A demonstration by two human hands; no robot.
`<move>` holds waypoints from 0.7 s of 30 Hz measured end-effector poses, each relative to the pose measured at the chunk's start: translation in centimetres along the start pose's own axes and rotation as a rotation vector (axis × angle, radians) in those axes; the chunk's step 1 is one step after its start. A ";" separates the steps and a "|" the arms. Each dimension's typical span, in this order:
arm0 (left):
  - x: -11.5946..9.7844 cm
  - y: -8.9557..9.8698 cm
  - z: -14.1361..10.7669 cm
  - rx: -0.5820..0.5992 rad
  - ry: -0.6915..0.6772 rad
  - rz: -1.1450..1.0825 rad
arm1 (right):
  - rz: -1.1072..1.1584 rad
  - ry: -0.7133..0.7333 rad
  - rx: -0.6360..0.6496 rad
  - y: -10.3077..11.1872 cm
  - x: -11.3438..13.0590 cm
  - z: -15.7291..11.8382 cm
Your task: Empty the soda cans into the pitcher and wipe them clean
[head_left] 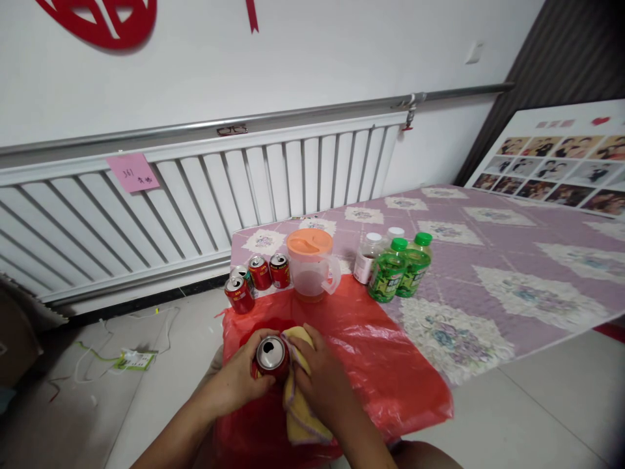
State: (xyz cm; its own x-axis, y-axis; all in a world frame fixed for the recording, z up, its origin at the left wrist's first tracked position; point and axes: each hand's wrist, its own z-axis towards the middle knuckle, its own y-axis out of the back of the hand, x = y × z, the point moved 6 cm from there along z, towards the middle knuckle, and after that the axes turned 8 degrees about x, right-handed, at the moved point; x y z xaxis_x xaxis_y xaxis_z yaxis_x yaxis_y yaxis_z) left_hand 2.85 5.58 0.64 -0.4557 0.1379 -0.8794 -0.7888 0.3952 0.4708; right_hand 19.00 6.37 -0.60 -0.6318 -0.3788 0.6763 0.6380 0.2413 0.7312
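My left hand (241, 371) is wrapped round an opened red drink can (271, 355), its silver top facing up with a dark drinking hole. Close on the right, my right hand (317, 365) grips a yellow cloth (300, 413) with a purple edge. The cloth lies against the can's right side and hangs down below the hand. Both hands are above a red plastic sheet (371, 352) that covers the front of the table and droops over its edge. My right palm and part of the cloth are hidden behind the fingers.
Several opened cans (239, 294) stand at the table's left corner, beside a clear pitcher (312, 270) with an orange lid. Right of it are green bottles (389, 270) and white-capped bottles (366, 260). A radiator (293, 176) runs behind; a photo board (556, 156) leans at right.
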 end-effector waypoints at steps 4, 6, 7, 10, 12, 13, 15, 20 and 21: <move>-0.1 0.0 0.0 0.003 0.015 -0.009 | -0.010 0.058 -0.068 0.2 0.0 -0.3; -0.3 -0.1 -0.1 0.009 0.006 -0.014 | -0.013 0.068 -0.076 0.2 0.0 -0.3; -0.4 -0.1 -0.1 0.010 0.001 -0.018 | -0.014 0.063 -0.065 0.1 0.0 -0.3; -0.6 -0.2 -0.1 0.017 0.015 -0.033 | -0.017 0.015 -0.008 -0.2 -0.2 -0.1; -0.7 -0.1 0.0 0.017 0.040 -0.029 | -0.019 -0.008 0.030 -0.4 -0.3 0.0; -0.8 -0.1 0.0 0.018 0.049 -0.022 | -0.019 -0.015 0.045 -0.4 -0.4 0.1; -0.9 0.0 0.1 0.013 0.061 -0.002 | -0.012 -0.019 0.065 -0.6 -0.5 0.2; -1.0 -0.1 0.3 0.014 0.026 -0.011 | 0.009 -0.007 0.023 -0.4 -0.7 0.4; -1.1 -0.1 0.4 0.016 0.003 -0.027 | 0.012 -0.004 0.001 -0.2 -0.6 0.4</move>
State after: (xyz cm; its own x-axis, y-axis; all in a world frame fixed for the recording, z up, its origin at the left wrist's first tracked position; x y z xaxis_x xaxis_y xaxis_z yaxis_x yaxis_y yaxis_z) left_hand 3.57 5.73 1.50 -0.4359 0.1243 -0.8914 -0.7941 0.4130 0.4459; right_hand 19.06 6.92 -1.14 -0.6259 -0.3723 0.6853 0.6450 0.2468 0.7232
